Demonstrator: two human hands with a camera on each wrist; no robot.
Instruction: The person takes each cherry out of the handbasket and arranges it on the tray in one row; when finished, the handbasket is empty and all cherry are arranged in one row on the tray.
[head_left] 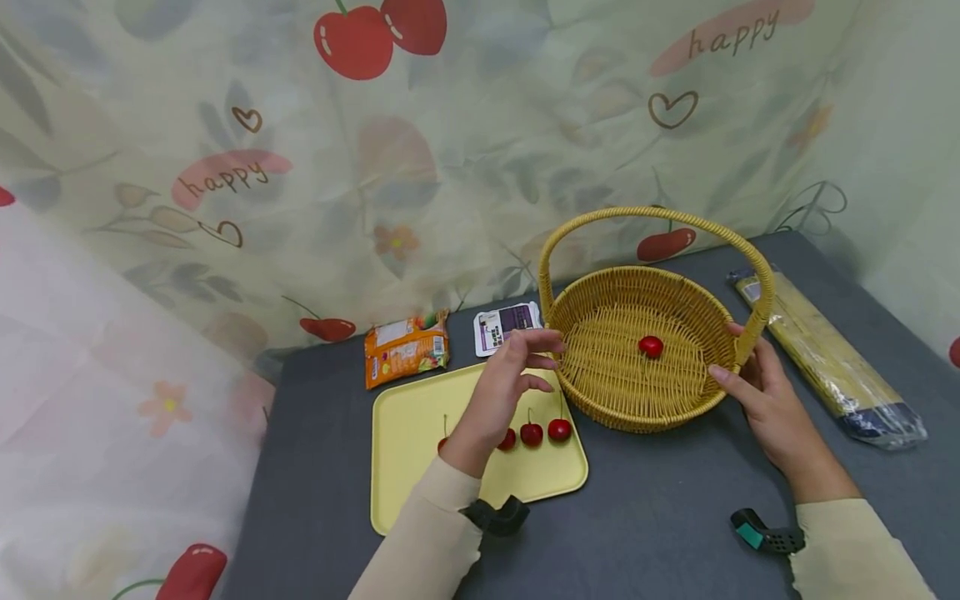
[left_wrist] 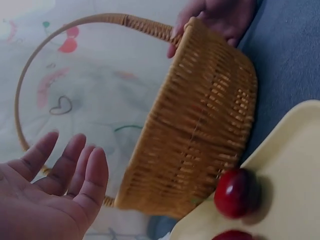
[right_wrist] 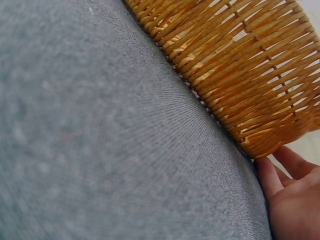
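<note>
A round wicker basket (head_left: pixel 637 408) with a tall arched handle stands on the table, one red cherry (head_left: pixel 651 347) lying inside it. My right hand (head_left: pixel 776 408) grips the basket's right side near the handle's foot, thumb at the rim and fingers outside. In the right wrist view, fingertips (right_wrist: pixel 267 172) touch the wicker. My left hand (head_left: pixel 504 387) hovers over the yellow tray (head_left: pixel 397 483) by the basket's left rim, its relaxed fingers (left_wrist: pixel 95 172) holding nothing. Several cherries (head_left: pixel 531 434) with stems lie on the tray, partly hidden by the left wrist.
Behind the tray lie an orange snack packet (head_left: pixel 407 346) and a white-and-purple packet (head_left: pixel 506 327). A long clear bag of yellow sticks (head_left: pixel 832 358) rests right of the basket. A printed curtain (head_left: pixel 480 167) hangs along the grey table's (head_left: pixel 637 533) back edge.
</note>
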